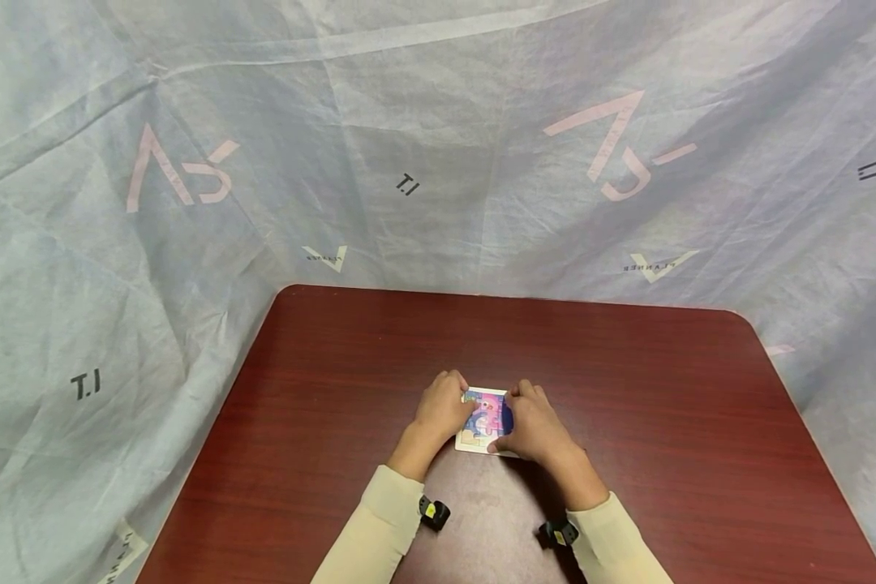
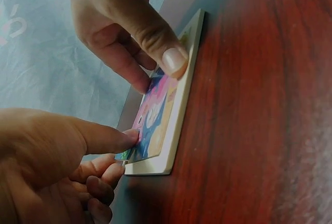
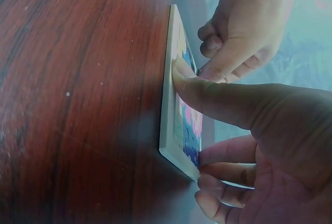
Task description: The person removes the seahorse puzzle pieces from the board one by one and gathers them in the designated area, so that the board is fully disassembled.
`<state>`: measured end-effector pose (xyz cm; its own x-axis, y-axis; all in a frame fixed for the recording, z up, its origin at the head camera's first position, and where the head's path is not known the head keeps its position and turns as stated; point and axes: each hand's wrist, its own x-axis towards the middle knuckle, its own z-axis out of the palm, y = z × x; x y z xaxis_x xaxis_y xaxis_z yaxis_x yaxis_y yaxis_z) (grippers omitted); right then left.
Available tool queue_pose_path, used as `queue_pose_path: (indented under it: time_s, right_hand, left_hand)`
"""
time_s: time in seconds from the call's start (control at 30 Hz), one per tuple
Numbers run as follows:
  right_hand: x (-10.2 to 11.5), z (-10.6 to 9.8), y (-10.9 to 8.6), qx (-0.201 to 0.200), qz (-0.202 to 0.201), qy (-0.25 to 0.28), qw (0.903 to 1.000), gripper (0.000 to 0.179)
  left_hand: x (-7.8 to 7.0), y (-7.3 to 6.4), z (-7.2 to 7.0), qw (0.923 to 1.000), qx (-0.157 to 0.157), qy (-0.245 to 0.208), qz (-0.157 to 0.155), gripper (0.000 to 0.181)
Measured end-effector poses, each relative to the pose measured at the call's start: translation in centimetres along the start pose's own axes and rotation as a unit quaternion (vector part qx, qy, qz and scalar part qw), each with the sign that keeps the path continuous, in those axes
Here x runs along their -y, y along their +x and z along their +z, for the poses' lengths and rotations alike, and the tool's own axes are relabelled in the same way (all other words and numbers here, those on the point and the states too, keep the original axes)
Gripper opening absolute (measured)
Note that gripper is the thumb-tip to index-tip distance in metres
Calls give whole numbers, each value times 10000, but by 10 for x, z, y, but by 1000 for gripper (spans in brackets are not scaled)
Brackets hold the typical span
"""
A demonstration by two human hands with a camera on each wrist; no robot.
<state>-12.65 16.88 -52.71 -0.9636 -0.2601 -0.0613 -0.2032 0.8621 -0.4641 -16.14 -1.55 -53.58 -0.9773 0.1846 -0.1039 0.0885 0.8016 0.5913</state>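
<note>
Item: one small picture puzzle (image 1: 487,414), lying flat on the reddish-brown surface (image 1: 336,365), between the two hands, well apart from the surface's far edge.

Step in hand: we judge it to be the fitting or seating of pieces within the pale border (image 1: 474,448), with both hands at work on the one board. The next move, in our judgement, calls for steady light pressure from the thumbs, the border held still, and a check that each piece lies level before the fingers lift.

Left hand (image 1: 441,405): fingers clamped on the puzzle's left edge, the thumb on the picture face and the other fingers curled at the edge. We cannot tell whether they pinch a loose piece or the board itself.

Right hand (image 1: 540,426): fingers spread across the right part and clamped on the board, the thumb upon the near border, the others towards the far side.

Appearance: a thin, rectangular board, cream along its edges; the picture in bright pink, blue and sandy yellow, with curved joint lines visible between pieces. A dark blue patch shows just beside the right hand; whether printed piece or bare recess, we cannot tell. The remainder on that side is hidden by the hand. The pictured subject is too small for us to name with certainty.
</note>
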Motion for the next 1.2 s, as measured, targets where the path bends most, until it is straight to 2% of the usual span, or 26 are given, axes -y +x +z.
queue_pose_path:
  time_s: [0.3, 0.6, 0.9, 1.2]
  right_hand:
    - [-1, -2, 0, 15, -82, -138, 9999, 75]
    - [1, 0, -3, -91, -127, -129, 9998, 96]
    - [8, 0, -6, -176, -369, -387, 9984, 74]
    - [8, 2, -7, 45, -161, -462, 9988, 75]
  left_hand:
    - [0, -2, 2, 9994, -211, -264, 40, 28]
    - [0, -3, 4, 9988, -380, -298, 83, 29]
    - [0, -6, 4, 9989, -332, -334, 22, 26]
    - [1, -7, 4, 9988, -384, -292, 75, 25]
